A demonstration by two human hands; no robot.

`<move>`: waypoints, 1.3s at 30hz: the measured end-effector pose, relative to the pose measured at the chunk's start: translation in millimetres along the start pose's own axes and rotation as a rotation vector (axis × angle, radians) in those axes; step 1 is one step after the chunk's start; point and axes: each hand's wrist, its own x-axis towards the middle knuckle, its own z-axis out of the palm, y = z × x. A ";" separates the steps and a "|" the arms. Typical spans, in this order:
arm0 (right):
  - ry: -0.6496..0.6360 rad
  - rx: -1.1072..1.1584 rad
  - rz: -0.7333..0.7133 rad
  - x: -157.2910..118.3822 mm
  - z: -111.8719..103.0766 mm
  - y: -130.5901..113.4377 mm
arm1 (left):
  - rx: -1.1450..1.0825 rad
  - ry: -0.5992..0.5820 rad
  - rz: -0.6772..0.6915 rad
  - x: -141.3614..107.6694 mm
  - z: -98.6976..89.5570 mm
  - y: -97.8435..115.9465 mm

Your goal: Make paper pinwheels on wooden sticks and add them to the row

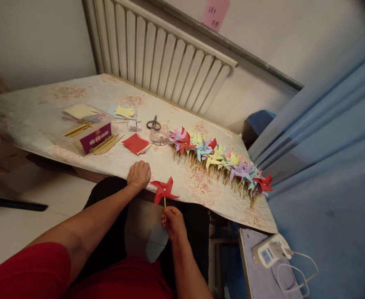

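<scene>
My right hand (173, 221) pinches the thin wooden stick of a red paper pinwheel (165, 190), which stands upright just in front of the table edge. Its blades have a small shiny piece at the centre. My left hand (139, 173) rests on the table edge, fingers curled under; whatever they may hold is hidden. Beyond it lies a stack of red paper squares (135, 143). A small clear tray of tiny shiny pieces (159, 138) sits to the right of the stack, near black scissors (153, 123). A long row of finished coloured pinwheels (219, 158) covers the right part.
On the flowered tablecloth (202, 180) at left stand a clear bin with a purple label (95, 138), loose wooden sticks (106, 145) and coloured paper (124, 112). A white device with a cable (271, 251) lies lower right, beside a blue curtain (325, 199). A radiator (163, 56) lines the wall.
</scene>
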 end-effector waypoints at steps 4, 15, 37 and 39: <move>-0.001 -0.002 0.000 0.0 -0.1 0.3 | -0.022 -0.011 -0.007 0.4 -0.6 0.6; -0.012 -0.013 0.000 -0.3 0.2 -0.2 | -0.023 -0.017 -0.016 -0.5 -3.6 2.3; 0.031 0.035 -0.045 8.9 -1.3 -20.1 | -0.089 -0.006 -0.057 5.5 -0.6 12.9; 0.035 0.031 -0.085 15.1 0.3 -28.2 | -0.125 -0.015 -0.043 7.2 0.3 14.1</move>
